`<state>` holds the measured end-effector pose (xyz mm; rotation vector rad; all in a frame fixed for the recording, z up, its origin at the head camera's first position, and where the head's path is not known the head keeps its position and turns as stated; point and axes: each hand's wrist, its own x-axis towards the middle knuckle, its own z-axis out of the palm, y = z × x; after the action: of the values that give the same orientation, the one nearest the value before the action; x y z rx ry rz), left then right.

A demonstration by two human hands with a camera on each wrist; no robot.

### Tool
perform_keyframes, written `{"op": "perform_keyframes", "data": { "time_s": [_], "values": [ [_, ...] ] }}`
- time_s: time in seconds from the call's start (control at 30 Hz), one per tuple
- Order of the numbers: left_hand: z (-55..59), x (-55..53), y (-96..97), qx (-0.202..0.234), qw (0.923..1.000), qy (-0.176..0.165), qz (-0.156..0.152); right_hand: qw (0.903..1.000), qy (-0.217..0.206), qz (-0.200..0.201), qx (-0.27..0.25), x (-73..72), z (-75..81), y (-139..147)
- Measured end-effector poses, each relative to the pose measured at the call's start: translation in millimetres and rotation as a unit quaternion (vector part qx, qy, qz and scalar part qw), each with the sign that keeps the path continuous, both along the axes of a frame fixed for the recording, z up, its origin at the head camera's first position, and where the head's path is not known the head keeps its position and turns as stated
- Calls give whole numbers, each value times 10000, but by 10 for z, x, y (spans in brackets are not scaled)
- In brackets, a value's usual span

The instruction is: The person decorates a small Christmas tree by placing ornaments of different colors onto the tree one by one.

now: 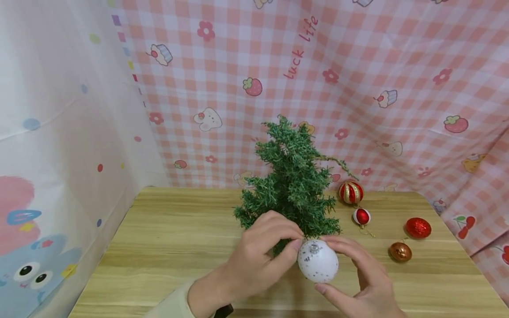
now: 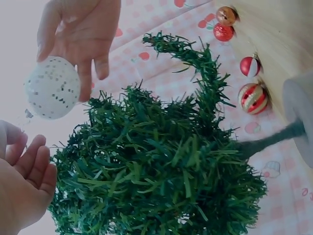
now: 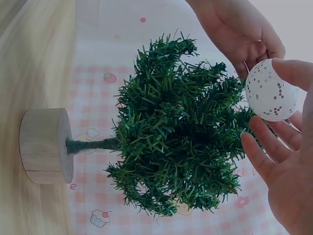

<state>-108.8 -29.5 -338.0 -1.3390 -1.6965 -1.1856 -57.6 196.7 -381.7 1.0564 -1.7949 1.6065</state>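
Note:
A white Christmas ball [image 1: 318, 261] with silver specks hangs between both hands, in front of the green artificial tree [image 1: 292, 185]. My right hand [image 1: 367, 278] pinches the ball between thumb and fingers; the right wrist view shows its other fingers spread below the ball [image 3: 272, 90]. Beside the ball's silver cap [image 1: 314, 248], the thumb and forefinger of my left hand [image 1: 264, 254] meet in a pinch. What they hold seems to be the thin hanging string, hardly visible. In the left wrist view the ball [image 2: 52, 88] is just above the left fingertips.
On the table's right lie a red-and-gold striped ball [image 1: 351, 192], a red-and-white ball [image 1: 362, 217], a shiny red ornament [image 1: 418, 228] and a copper one [image 1: 400, 251]. The tree stands on a round wooden base [image 3: 46, 146]; one branch [image 1: 338, 162] sticks out right. Patterned cloth [image 1: 222, 57] hangs behind.

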Motion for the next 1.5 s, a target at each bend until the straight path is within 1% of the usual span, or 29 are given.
{"op": "perform_keyframes", "data": {
  "time_s": [0.13,0.27,0.33,0.43,0.53,0.6,0.7,0.77,0.83,0.93,1.07,1.27,1.5],
  "values": [
    [24,26,19,202,9981,-542,-218,9997,-98,-160,141,12,-10,-5],
    [52,59,35,350,9924,-1109,-402,9983,-134,-398,392,11,-19,-8],
    [69,74,39,416,9894,-1317,-448,9970,-98,-525,558,8,-17,-11],
    [92,95,43,472,9861,-1514,-487,9939,-13,-743,809,6,-10,-15],
    [111,106,50,459,9853,-1564,-517,9910,30,-890,996,8,-1,-17],
    [121,109,55,434,9851,-1578,-531,9900,72,-918,1067,6,3,-20],
    [131,111,59,383,9854,-1579,-516,9904,94,-820,1107,2,9,-28],
    [134,111,59,359,9852,-1596,-513,9921,185,-678,1036,-11,19,-42],
    [135,111,59,339,9849,-1620,-514,9927,266,-665,967,-21,47,-67],
    [135,111,60,337,9841,-1653,-549,9927,688,-701,701,-70,118,-134],
    [133,104,65,341,9842,-1636,-583,9893,1150,-826,349,-130,244,-235],
    [125,96,60,362,9840,-1632,-621,9903,1092,-828,227,-147,379,-314],
    [116,92,54,390,9842,-1594,-660,9913,1101,-701,201,-165,405,-346]
  ]
}}
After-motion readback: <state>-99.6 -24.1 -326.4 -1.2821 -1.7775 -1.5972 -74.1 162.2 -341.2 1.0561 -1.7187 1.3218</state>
